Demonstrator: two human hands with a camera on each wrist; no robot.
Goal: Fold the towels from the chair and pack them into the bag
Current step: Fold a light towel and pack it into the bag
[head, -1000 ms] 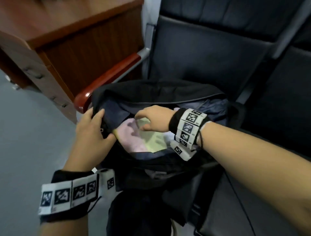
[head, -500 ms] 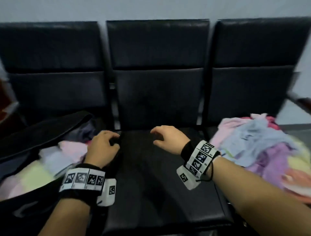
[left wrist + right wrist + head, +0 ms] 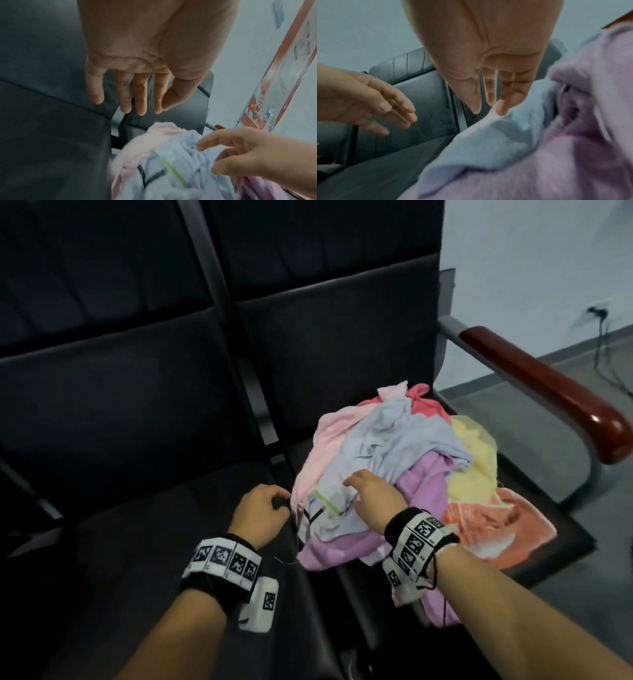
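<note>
The right hand (image 3: pixel 371 501) is shown palm down over the near edge of the pile, its fingers (image 3: pixel 489 93) loosely extended and slightly parted, the tips just at the pale blue towel (image 3: pixel 390 440); nothing is yet pinched. The left hand (image 3: pixel 262 513) is held just beside the pile's left margin, above the middle seat (image 3: pixel 154 542), with fingers (image 3: pixel 140 98) relaxed, nearly straight and empty. The pale blue towel is seen on top of a heap of towels (image 3: pixel 411 474) on the right-hand seat (image 3: pixel 568 546), over pink, lilac, yellow and orange pieces; a striped band (image 3: pixel 329 503) marks its near end. The bag is not in view.

The step in hand is judged to be the taking of the next towel for folding. It is best done if only the top layer is pinched, at the striped hem or a clear corner, so that the lilac towel (image 3: pixel 573 148) beneath is not dragged along. A second corner should be taken by the left hand before lifting. The towel would then be drawn up and sideways onto the bare middle seat, where it can be spread flat. A deep grab risks pulling the heap toward the seat's front edge.
</note>
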